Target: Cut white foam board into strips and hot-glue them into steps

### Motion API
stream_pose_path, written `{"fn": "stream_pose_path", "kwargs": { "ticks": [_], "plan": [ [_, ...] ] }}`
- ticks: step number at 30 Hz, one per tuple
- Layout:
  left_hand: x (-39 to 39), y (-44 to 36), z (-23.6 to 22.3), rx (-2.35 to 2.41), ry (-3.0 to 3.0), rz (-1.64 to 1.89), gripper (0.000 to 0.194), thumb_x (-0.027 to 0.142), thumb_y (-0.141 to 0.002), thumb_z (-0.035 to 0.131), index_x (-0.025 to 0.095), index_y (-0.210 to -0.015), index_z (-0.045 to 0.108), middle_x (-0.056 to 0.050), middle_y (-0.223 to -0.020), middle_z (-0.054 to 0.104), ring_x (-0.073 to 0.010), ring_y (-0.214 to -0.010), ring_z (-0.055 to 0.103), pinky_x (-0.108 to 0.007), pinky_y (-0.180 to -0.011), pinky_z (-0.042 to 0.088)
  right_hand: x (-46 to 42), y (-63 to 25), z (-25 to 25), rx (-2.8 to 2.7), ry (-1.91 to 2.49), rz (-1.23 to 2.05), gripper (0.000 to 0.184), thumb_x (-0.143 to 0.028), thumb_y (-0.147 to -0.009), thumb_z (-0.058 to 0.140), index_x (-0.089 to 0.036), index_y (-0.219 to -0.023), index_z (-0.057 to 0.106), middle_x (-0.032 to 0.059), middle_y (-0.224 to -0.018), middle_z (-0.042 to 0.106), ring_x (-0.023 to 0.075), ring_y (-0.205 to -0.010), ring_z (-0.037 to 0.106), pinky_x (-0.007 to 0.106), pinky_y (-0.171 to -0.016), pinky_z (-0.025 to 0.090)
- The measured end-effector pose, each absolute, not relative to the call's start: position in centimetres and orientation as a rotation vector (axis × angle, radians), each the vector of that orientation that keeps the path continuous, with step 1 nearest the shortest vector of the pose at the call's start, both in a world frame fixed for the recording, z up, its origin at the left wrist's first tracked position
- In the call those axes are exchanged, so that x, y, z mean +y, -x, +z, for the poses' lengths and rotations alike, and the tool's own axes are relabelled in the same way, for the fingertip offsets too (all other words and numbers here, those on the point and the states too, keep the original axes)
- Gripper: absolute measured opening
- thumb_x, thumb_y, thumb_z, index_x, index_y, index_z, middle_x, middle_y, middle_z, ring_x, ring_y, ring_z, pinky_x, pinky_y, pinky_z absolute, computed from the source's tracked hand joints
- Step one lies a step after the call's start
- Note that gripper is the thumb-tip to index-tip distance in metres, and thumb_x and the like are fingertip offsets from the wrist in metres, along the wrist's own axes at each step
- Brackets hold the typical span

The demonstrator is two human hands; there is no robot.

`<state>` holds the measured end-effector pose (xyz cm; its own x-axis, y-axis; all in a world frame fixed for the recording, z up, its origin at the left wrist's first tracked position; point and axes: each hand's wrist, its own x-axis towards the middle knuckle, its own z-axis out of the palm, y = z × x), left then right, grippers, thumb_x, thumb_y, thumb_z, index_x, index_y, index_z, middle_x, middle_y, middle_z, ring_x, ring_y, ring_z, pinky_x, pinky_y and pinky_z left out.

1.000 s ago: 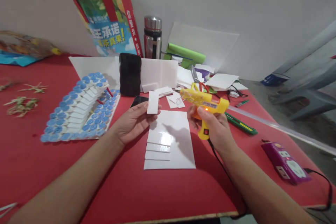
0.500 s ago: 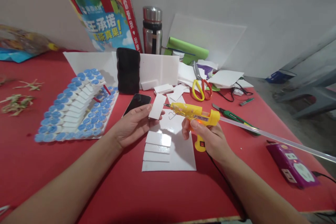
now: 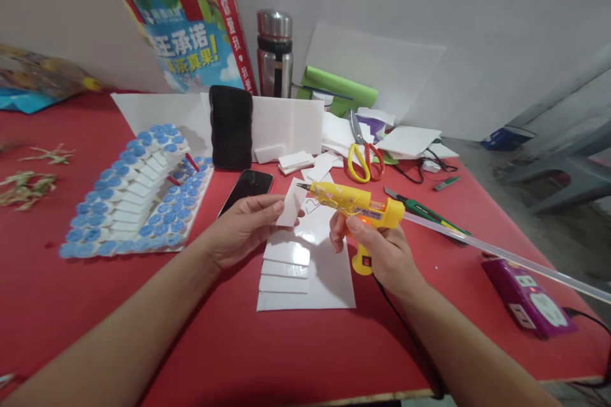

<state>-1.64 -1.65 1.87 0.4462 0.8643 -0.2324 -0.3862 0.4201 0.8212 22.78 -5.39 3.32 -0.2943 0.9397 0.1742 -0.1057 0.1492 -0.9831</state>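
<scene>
My left hand (image 3: pixel 241 227) pinches a small white foam strip (image 3: pixel 290 203) above the red table. My right hand (image 3: pixel 382 248) grips a yellow hot glue gun (image 3: pixel 356 203) by its handle; its nozzle points left and sits right at the strip's upper edge. A long clear glue stick (image 3: pixel 501 254) juts out of the gun's back to the right. Below both hands lies a white foam sheet (image 3: pixel 329 267) with several white strips (image 3: pixel 286 267) stacked stepwise on its left side.
A white stepped model edged with blue caps (image 3: pixel 138 194) stands at left. A black phone (image 3: pixel 245 186), a black block (image 3: pixel 231 127), scissors (image 3: pixel 363 152), a green utility knife (image 3: pixel 422 210), a steel flask (image 3: pixel 274 54), foam scraps and a purple power strip (image 3: pixel 529 296) surround the hands.
The glue gun came down and left until its nozzle met the strip. My left hand tilted the strip and lowered it slightly. The view shifted down a little.
</scene>
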Motion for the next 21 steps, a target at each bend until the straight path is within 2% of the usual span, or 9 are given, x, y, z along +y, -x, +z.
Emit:
{"fn": "stream_pose_path", "kwargs": {
  "ticks": [21],
  "plan": [
    [-1.6,1.69,1.7,0.739,-0.759,0.85,0.034,0.037,-0.078,0.092,0.016,-0.103,0.084,-0.011,-0.099,0.084,-0.0194,-0.087,0.078,-0.029,-0.083,0.063,-5.33,-22.97,3.14,-1.456,0.911,1.302,0.034,-0.046,-0.104,0.06,-0.022,-0.081,0.066,0.0003,-0.074,0.062,0.0171,-0.069,0.058,0.035,-0.069,0.046]
  ]
}}
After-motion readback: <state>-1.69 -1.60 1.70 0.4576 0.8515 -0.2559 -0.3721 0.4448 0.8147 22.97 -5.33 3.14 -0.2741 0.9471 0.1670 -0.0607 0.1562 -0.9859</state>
